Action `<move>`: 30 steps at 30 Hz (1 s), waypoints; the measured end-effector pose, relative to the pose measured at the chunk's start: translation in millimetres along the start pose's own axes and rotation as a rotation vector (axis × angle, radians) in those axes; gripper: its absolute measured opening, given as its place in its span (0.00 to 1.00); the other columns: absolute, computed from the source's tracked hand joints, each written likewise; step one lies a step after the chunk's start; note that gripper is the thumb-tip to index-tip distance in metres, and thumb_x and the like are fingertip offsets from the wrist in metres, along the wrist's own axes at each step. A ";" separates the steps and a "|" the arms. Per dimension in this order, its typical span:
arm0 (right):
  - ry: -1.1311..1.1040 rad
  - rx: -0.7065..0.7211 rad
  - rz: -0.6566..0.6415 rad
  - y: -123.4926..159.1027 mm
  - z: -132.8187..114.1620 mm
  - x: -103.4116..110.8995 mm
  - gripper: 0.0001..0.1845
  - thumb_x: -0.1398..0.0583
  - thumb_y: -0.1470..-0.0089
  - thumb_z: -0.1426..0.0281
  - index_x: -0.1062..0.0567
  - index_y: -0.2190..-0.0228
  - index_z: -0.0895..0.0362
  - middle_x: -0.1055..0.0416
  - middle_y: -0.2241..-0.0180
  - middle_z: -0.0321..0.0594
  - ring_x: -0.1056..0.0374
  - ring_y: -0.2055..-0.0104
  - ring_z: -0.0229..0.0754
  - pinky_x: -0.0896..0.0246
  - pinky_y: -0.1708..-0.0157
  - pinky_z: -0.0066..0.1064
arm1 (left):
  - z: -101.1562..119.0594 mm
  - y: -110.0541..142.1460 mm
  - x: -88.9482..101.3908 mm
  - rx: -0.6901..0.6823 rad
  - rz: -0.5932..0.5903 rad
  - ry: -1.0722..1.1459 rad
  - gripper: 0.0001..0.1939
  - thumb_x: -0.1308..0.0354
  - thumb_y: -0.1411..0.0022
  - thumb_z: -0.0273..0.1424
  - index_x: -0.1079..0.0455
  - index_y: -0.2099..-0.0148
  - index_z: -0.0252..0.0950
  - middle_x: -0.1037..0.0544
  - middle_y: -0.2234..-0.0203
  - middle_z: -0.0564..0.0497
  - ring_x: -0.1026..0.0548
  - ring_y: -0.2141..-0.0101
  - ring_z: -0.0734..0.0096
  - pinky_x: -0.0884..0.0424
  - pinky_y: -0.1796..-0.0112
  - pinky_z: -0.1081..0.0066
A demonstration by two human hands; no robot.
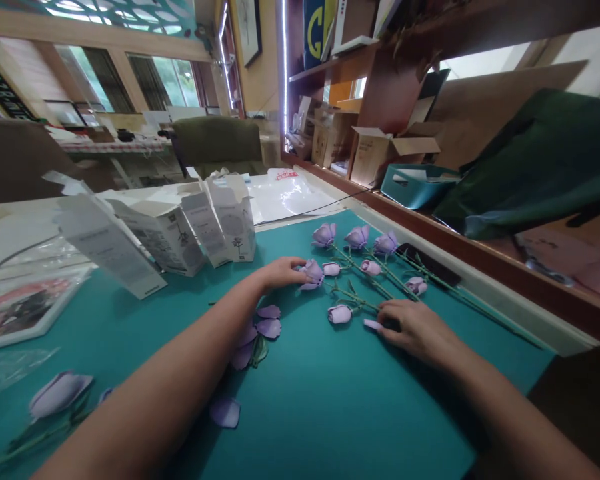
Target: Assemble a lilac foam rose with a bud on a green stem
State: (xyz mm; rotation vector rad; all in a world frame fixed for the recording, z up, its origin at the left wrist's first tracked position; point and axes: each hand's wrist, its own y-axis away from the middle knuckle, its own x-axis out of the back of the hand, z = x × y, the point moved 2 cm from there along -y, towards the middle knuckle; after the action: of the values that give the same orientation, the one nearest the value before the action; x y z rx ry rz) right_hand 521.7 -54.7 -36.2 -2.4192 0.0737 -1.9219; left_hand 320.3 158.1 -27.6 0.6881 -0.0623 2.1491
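My left hand (pixel 282 273) has its fingertips closed on the open bloom of a purple artificial rose (pixel 311 275). Its stem runs right across the mat to my right hand (pixel 414 327), whose fingers pinch it near the lower end. A pale bud (pixel 339 314) branches off close to that stem. Beyond lie more purple roses, among them a left one (pixel 324 235), a middle one (pixel 357 237) and a right one (pixel 385 243), stems pointing toward me. Loose purple petals (pixel 269 327) and a green leaf piece (pixel 260 351) lie beside my left forearm, which partly hides them.
Opened white boxes (pixel 173 233) stand at the back left of the teal mat (pixel 350 400). A dark phone (pixel 430 265) rests near the right shelf edge. A framed picture (pixel 30 307) and another purple flower (pixel 60 395) lie at left. Cardboard boxes (pixel 373 157) occupy the shelf.
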 end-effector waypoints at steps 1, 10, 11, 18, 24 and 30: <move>0.000 -0.007 -0.010 -0.2 -0.7 -3.4 0.07 0.42 0.46 0.69 0.23 0.70 0.54 0.23 0.63 0.42 0.28 0.61 0.47 0.38 0.65 0.35 | 1.1 -0.9 -1.0 0.004 0.002 -0.006 0.32 0.35 0.56 0.40 0.28 0.47 0.36 0.21 0.57 0.47 0.27 0.55 0.54 0.34 0.57 0.66; -0.221 -0.029 0.200 -14.9 13.5 -13.9 0.06 0.43 0.47 0.68 0.27 0.72 0.55 0.26 0.66 0.40 0.30 0.66 0.41 0.37 0.65 0.31 | 1.9 -19.4 -1.9 0.020 0.080 -0.067 0.38 0.35 0.56 0.43 0.32 0.44 0.31 0.23 0.53 0.42 0.28 0.53 0.51 0.33 0.55 0.64; -0.230 -0.028 0.203 -15.4 16.2 -14.4 0.06 0.43 0.47 0.68 0.27 0.73 0.55 0.26 0.67 0.40 0.30 0.66 0.42 0.37 0.65 0.32 | 1.7 -21.8 -2.1 0.018 0.079 -0.065 0.38 0.34 0.56 0.42 0.32 0.43 0.31 0.23 0.52 0.42 0.28 0.52 0.51 0.33 0.55 0.64; -0.246 -0.036 0.204 -19.2 25.6 -20.2 0.06 0.44 0.49 0.66 0.28 0.73 0.54 0.27 0.67 0.41 0.31 0.67 0.43 0.38 0.66 0.33 | 2.7 -27.1 -4.9 0.024 0.070 -0.028 0.39 0.35 0.54 0.39 0.34 0.40 0.30 0.24 0.50 0.42 0.27 0.51 0.54 0.33 0.53 0.66; -0.218 -0.023 0.236 -20.2 25.4 -22.4 0.06 0.43 0.51 0.66 0.27 0.73 0.53 0.24 0.59 0.46 0.28 0.57 0.49 0.35 0.58 0.38 | 6.8 -21.0 -4.0 0.053 0.107 0.005 0.36 0.35 0.52 0.38 0.33 0.40 0.33 0.24 0.49 0.43 0.28 0.50 0.53 0.34 0.51 0.66; -0.253 -0.149 0.330 -7.8 18.0 -3.0 0.08 0.40 0.52 0.62 0.24 0.73 0.52 0.22 0.59 0.45 0.27 0.60 0.52 0.35 0.61 0.41 | 7.0 0.8 10.5 0.124 0.209 0.067 0.41 0.33 0.54 0.37 0.39 0.38 0.31 0.28 0.47 0.37 0.30 0.49 0.50 0.35 0.53 0.62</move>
State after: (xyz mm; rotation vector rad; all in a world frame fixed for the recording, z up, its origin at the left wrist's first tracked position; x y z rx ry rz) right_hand 538.6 -46.6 -42.6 -2.5235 0.5829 -1.5103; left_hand 317.8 163.2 -16.3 0.7058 0.0371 2.3909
